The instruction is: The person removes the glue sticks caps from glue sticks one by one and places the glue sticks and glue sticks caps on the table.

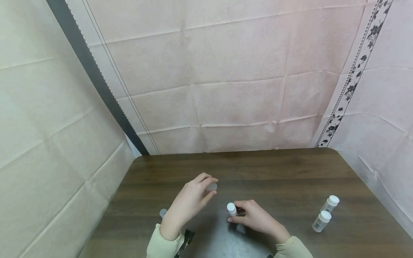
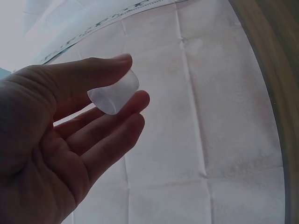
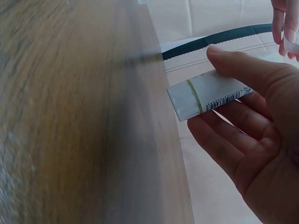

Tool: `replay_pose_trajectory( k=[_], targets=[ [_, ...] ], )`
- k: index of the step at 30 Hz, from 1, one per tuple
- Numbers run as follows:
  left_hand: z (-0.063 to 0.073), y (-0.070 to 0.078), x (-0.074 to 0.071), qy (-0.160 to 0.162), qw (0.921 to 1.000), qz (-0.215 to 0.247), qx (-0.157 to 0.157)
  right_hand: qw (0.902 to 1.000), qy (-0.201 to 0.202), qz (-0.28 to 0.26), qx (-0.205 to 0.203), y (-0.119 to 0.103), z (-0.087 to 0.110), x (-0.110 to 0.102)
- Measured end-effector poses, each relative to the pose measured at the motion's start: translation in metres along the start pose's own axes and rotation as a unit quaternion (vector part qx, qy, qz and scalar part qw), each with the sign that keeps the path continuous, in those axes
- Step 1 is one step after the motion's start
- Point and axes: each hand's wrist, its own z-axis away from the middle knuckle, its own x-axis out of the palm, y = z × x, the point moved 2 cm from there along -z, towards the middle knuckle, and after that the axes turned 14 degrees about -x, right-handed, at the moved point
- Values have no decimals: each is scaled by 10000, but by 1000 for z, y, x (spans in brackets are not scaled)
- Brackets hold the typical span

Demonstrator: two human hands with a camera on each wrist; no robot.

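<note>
My left hand (image 1: 193, 197) pinches a small translucent plastic cup (image 2: 114, 95) between thumb and fingers, held above the table. In the head view much of that cup is behind the fingers. To its right, my right hand (image 1: 258, 216) grips a small bottle (image 1: 231, 208) with a white cap. The right wrist view shows this bottle's label with a barcode and a green line; thumb and fingers are on opposite sides of it. Whether its base touches the table, I cannot tell. A second translucent cup (image 1: 162, 213) stands beside the left wrist, partly hidden by it.
Two similar white-capped clear bottles, a rear one (image 1: 330, 203) and a front one (image 1: 321, 221), stand close together on the right of the brown wooden table (image 1: 274, 168). Pale cloth (image 1: 232, 89) hangs behind the table and along both sides.
</note>
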Motion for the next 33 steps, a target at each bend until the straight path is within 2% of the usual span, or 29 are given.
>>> replay_pose_trajectory(
  k=[12, 17, 23, 29, 33],
  targets=[
    [8, -15, -3, 315, 9991, 14, -295, 10000, 10, 17, 30, 1, 3, 0],
    [11, -23, -9, 436, 9975, 94, -548, 10000, 38, 29, 12, 0, 3, -1],
    [21, -40, -22, 690, 9935, 82, -906, 9999, 49, 39, 108, 1, 5, -3],
    [37, -64, -41, 1037, 9876, -170, -1163, 9998, 72, 33, 167, 3, 6, -5],
    [51, -80, -55, 1400, 9836, -348, -1080, 9998, 74, 68, 178, 4, 6, -7]
  ],
)
